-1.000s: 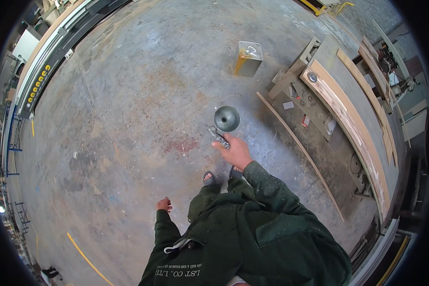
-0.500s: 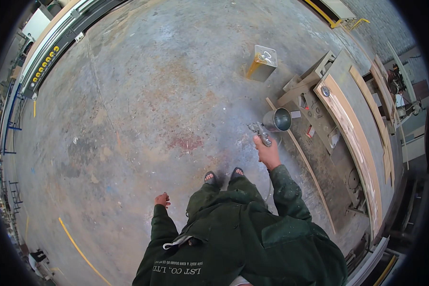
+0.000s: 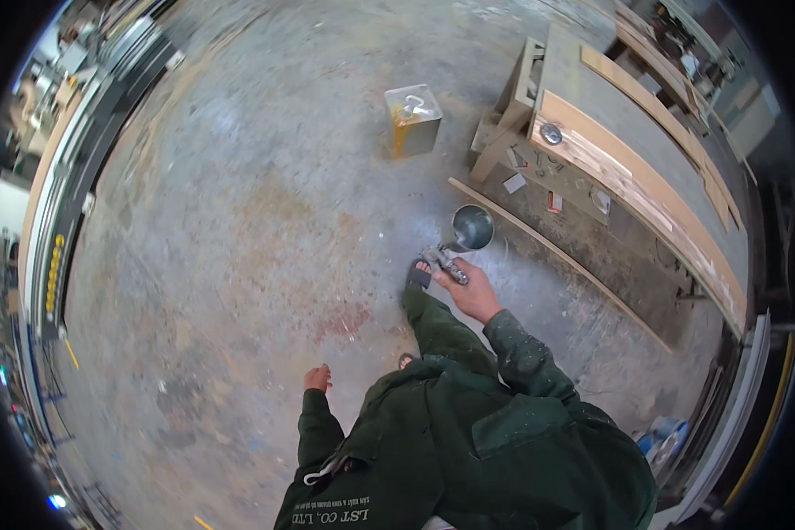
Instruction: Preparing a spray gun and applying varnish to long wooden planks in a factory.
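Observation:
My right hand [image 3: 470, 290] is wrapped round the metal handle of a spray gun [image 3: 439, 260]. A round grey metal cup [image 3: 473, 228] is attached to the gun, its dark inside facing up. My left hand [image 3: 318, 377] hangs low beside my body, fingers loosely bent, with nothing visible in it. Below the gun, one sandaled foot is forward on the concrete floor, and the other shows only in part under my jacket.
Ahead stands a square metal can [image 3: 413, 124] with yellow-brown drips. To the right is a workbench [image 3: 583, 75] bearing long wooden boards [image 3: 632, 163] and a small round metal item [image 3: 551, 133]. A long wooden strip [image 3: 561, 265] lies low beside it. Long machinery [image 3: 88, 168] lines the left.
I have stepped forward, so the can and workbench have shifted in view. The spray gun stays in my right hand, now further left in the picture. My left hand still hangs.

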Tool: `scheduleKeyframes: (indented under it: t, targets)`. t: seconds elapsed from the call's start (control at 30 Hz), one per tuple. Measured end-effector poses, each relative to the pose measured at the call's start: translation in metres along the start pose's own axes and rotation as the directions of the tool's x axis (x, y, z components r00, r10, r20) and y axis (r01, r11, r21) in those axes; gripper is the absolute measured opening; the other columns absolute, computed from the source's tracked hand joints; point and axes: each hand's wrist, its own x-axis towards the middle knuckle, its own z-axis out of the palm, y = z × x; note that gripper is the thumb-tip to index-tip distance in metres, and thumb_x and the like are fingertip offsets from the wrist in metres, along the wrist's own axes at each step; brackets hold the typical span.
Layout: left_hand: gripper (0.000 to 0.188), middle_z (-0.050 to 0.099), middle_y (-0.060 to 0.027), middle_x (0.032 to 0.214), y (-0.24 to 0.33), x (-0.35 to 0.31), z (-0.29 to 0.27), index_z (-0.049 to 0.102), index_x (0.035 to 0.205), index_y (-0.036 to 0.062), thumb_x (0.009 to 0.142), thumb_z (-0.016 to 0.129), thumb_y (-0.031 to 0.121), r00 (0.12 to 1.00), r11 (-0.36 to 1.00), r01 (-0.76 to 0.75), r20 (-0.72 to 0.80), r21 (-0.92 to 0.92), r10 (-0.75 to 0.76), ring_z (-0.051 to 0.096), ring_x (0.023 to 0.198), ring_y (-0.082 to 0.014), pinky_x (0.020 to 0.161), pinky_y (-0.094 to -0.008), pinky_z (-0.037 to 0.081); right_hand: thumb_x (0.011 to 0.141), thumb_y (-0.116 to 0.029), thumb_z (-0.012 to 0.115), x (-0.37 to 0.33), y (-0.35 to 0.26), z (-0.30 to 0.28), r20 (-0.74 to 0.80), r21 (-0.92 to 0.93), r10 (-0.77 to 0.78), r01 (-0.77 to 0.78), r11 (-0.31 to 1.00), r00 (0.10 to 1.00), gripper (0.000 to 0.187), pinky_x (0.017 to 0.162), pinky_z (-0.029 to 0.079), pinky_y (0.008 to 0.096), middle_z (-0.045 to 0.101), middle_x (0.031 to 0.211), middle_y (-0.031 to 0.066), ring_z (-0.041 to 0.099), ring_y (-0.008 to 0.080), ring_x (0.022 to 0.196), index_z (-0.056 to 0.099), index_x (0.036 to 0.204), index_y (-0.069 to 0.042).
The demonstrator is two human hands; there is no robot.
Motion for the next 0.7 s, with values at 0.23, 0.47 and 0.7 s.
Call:
scheduleKeyframes:
  t: [0.23,0.47,0.7]
  targets:
    - [0.039,0.072,-0.0123,0.084,0.261,0.038,-0.002,0.072,0.095,-0.0011,0.097,0.068,0.037,0.843,0.824,-0.527,0.008,0.21,0.537,0.069,0.08,-0.0222,0.077,-0.0375,0.055,0.094,-0.049,0.075,0.132,-0.023,-0.008,0.008,-0.179,0.006,-0.004,0.984,1.0,0.045,0.074,0.052,0.0544,0.071,0.095,0.0223,0.068,0.0473,0.091,0.067,0.108,-0.007]
    - [0.03,0.073,-0.0153,0.102,0.555,-0.059,0.018,0.071,0.112,0.0008,0.09,0.078,0.02,0.388,0.37,-0.902,0.047,0.221,0.92,0.07,0.093,-0.0269,0.085,-0.0388,0.056,0.094,-0.049,0.074,0.234,-0.06,-0.02,-0.049,-0.231,-0.034,0.022,0.973,0.998,0.043,0.075,0.054,0.0523,0.073,0.095,0.0194,0.069,0.0444,0.09,0.067,0.113,-0.011]
    - [0.067,0.059,-0.0222,0.136,0.728,-0.102,0.029,0.063,0.127,0.0036,0.069,0.094,0.014,-0.263,-0.307,-0.941,0.261,0.144,0.929,0.061,0.12,-0.0389,0.1,-0.0452,0.053,0.093,-0.035,0.072,0.316,-0.116,0.005,-0.084,-0.14,-0.074,0.062,0.988,0.994,0.032,0.076,0.055,0.0538,0.073,0.1,0.0179,0.07,0.0441,0.092,0.067,0.114,-0.011]
